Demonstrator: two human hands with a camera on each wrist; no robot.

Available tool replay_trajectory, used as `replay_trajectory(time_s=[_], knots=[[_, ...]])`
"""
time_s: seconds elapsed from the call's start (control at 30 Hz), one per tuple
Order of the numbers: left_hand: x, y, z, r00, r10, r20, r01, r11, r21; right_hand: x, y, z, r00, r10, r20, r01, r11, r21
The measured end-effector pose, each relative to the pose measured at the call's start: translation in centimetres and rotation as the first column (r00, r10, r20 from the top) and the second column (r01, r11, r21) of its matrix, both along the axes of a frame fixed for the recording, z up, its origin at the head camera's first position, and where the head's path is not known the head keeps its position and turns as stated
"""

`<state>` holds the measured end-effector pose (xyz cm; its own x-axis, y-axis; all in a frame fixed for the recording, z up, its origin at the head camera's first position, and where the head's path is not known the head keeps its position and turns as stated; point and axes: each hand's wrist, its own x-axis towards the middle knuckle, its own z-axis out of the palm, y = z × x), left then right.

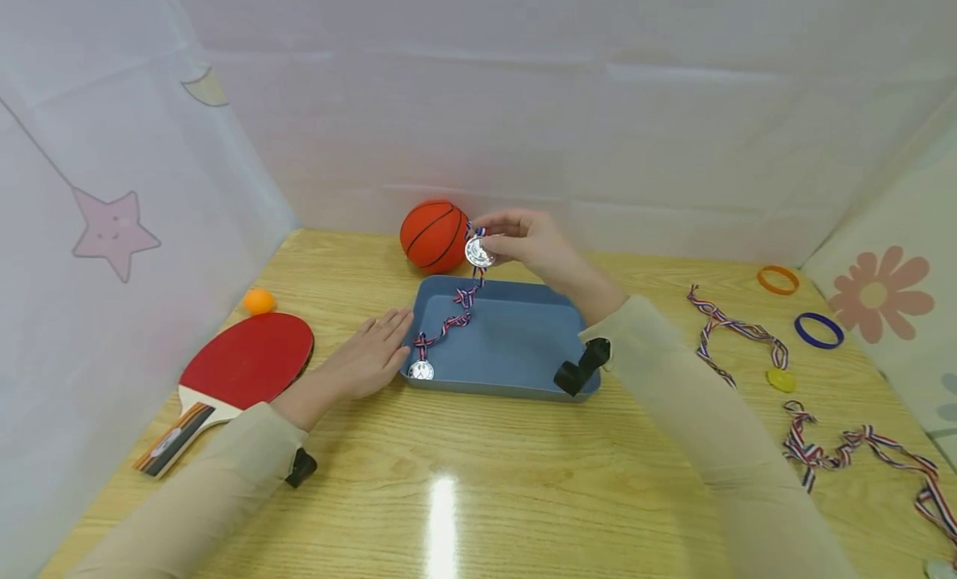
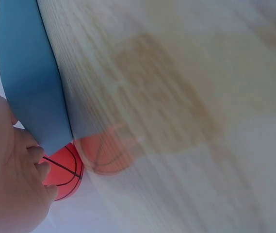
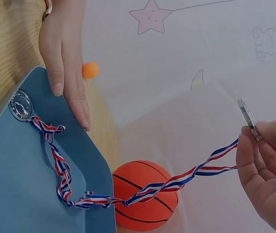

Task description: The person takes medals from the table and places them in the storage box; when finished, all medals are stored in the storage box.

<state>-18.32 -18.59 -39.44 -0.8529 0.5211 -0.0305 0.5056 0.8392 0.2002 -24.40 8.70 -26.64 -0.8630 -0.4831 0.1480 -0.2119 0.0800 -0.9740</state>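
My right hand [image 1: 531, 242] pinches a silver medal [image 1: 479, 252] between thumb and fingers, above the far side of a blue-grey tray [image 1: 516, 338]. A twisted red, white and blue ribbon [image 3: 62, 167] runs from this hand down into the tray. At its lower end another silver medal [image 1: 421, 370] lies in the tray's near left corner. Whether the ribbon is one or two is unclear. My left hand [image 1: 370, 355] lies at the tray's left side with straight fingers; its fingertips are at the wall in the left wrist view.
A small basketball [image 1: 434, 236] sits behind the tray. On the left lie a red table tennis bat [image 1: 250, 359] and an orange ball [image 1: 258, 301]. On the right are striped ribbons [image 1: 736, 326], a yellow medal [image 1: 782, 380], an orange wristband [image 1: 777, 289] and a blue wristband [image 1: 818, 344].
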Motion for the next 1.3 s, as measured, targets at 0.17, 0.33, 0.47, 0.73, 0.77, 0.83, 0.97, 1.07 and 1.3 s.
replay_trajectory(time_s=[0.17,0.33,0.47,0.73,0.77,0.83,0.97,1.07,1.3], knots=[[-0.1,-0.1,-0.2,1.000,-0.012,-0.025,0.012,1.000,-0.001,-0.9,-1.4,-0.4,1.000,-0.017,0.004,0.016,1.000,0.024],[-0.1,-0.1,-0.2,1.000,-0.013,-0.023,0.013,1.000,-0.001,-1.6,-2.3,-0.8,0.999,-0.042,-0.009,0.042,0.997,0.063],[0.0,0.0,-0.1,1.000,-0.013,-0.022,0.013,1.000,0.004,-1.9,-2.9,-1.0,0.998,-0.056,0.011,0.055,0.997,0.054],[0.0,-0.1,-0.2,0.999,-0.016,-0.031,0.017,1.000,0.006,-1.8,-3.6,-1.5,0.999,-0.048,0.024,0.046,0.997,0.063],[0.0,-0.1,-0.2,0.999,-0.017,-0.033,0.018,1.000,0.007,-1.8,-3.7,-1.7,0.999,-0.041,0.029,0.039,0.997,0.069],[0.0,-0.1,-0.1,0.999,-0.019,-0.034,0.019,1.000,0.009,-1.7,-3.8,-2.2,0.999,-0.027,0.030,0.024,0.996,0.082],[0.1,-0.1,-0.1,0.999,-0.016,-0.036,0.016,1.000,0.010,-1.5,-3.9,-3.2,1.000,-0.004,0.009,0.003,0.991,0.134],[0.1,-0.1,-0.1,0.999,-0.013,-0.035,0.013,1.000,0.009,-1.4,-3.9,-4.0,1.000,0.012,-0.008,-0.010,0.987,0.160],[0.1,0.0,-0.1,0.999,-0.007,-0.031,0.007,1.000,0.007,-0.9,-3.7,-5.8,0.997,0.056,0.045,-0.063,0.982,0.180]])
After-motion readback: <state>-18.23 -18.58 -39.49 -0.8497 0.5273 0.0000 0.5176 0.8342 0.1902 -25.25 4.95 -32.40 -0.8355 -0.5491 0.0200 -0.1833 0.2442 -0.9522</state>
